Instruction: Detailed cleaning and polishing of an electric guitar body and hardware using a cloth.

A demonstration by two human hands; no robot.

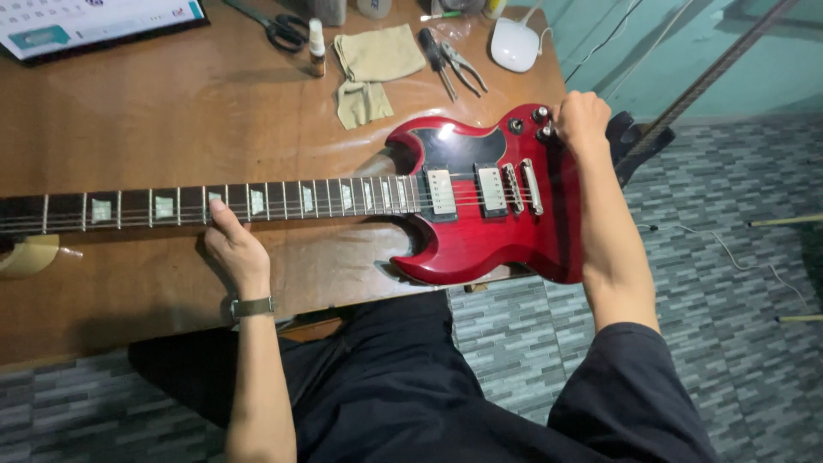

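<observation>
Guitar: we see a red electric guitar (480,214) lying flat on the wooden bench (154,111), its body at centre right of the frame and overhanging the bench's near edge, its neck (214,206) running out to the left edge.
Left hand: our left hand (231,244) sits at the neck's near side in the lower left middle, fingers (216,206) together and pressed on the fretboard; a watch (251,306) is on the wrist.
Right hand: our right hand (581,120) is at the body's far right end, fingers bunched at the control knobs (538,120); we cannot tell whether they pinch one.
Pickups: two pale pickups (467,189) lie under the strings, the bridge just right of them.
Top of frame: scissors (279,27), a small bottle (316,47), a folded tan cloth (369,73), a screwdriver (435,56), pliers (467,69) and a white mouse (514,43) lie beyond the guitar.
Upper left: a calendar sheet (94,21).
Left edge: a roll of tape (26,253) just below the neck.
Below: dark clothing and a grey tiled floor (729,283).
</observation>
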